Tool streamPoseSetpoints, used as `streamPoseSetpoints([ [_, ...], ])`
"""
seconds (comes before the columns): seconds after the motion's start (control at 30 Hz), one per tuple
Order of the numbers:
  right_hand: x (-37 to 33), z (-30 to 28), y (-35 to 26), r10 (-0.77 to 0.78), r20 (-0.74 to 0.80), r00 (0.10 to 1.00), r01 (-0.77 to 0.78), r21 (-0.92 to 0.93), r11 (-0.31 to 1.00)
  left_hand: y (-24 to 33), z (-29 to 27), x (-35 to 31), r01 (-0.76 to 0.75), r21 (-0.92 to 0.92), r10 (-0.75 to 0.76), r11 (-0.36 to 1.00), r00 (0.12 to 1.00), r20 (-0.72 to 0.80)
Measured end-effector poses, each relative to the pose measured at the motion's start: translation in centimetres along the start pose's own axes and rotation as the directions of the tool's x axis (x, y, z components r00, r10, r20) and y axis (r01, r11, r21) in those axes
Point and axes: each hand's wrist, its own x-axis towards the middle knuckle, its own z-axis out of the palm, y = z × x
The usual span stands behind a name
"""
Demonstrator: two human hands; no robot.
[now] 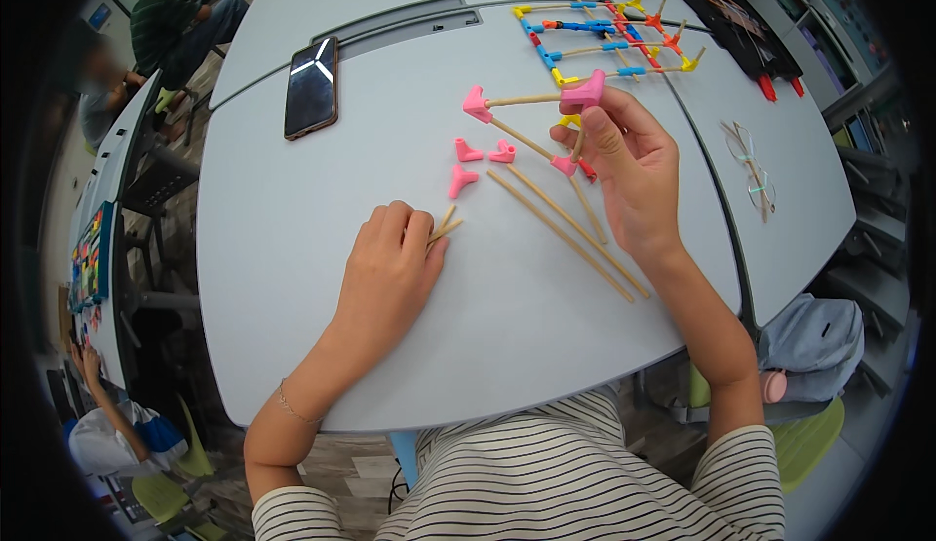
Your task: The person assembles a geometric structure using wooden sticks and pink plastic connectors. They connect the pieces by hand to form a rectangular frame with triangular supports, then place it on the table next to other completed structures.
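The right hand [639, 175] holds a triangular stick frame [526, 101] over the table [263, 278], thumb and fingers closed near one pink corner. The left hand [385, 258] rests on the table, fingers curled around short sticks [446, 229], seemingly two. Three loose pink connectors [463, 182] lie just beyond; two long sticks [578, 232] lie between the hands.

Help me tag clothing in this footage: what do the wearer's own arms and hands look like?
Both the left hand and right hand are ungloved. The left sleeve and right sleeve are short, off-white with thin dark stripes. A fine chain-like bracelet circles the left forearm; the right forearm shows no jewellery. No cables or markings show on either arm.
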Motion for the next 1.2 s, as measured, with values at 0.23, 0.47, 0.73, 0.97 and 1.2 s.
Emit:
streamPoseSetpoints([
  [0.23,3.1,0.4,2.1,-0.04,-0.052,0.998,0.035,-0.094,0.995,0.1,-0.1,-0.1,-0.036,-0.024,0.036,0.999,0.999,-0.008],
  [0.47,4.2,0.1,3.8,0.004,0.011,1.0,0.0,-0.29,0.957,0.3,0.1,-0.1,0.002,-0.183,-0.004,0.983,1.0,-0.013],
  [0.73,3.3,-0.2,3.5,-0.109,0.078,0.991,0.13,-0.355,0.926,0.4,0.1,-0.2,0.28,-0.672,-0.246,0.686,0.958,0.148],
  [0.97,3.1,-1.0,1.8,-0.272,0.296,0.915,0.402,-0.708,0.581,-0.1,0.2,-0.2,0.402,-0.753,-0.27,0.521,0.914,0.301],
  [1.2,2.4,-0.7,2.0,-0.189,0.3,0.935,0.352,-0.725,0.592,-0.4,0.3,-0.2,0.378,-0.74,-0.235,0.556,0.926,0.296],
])
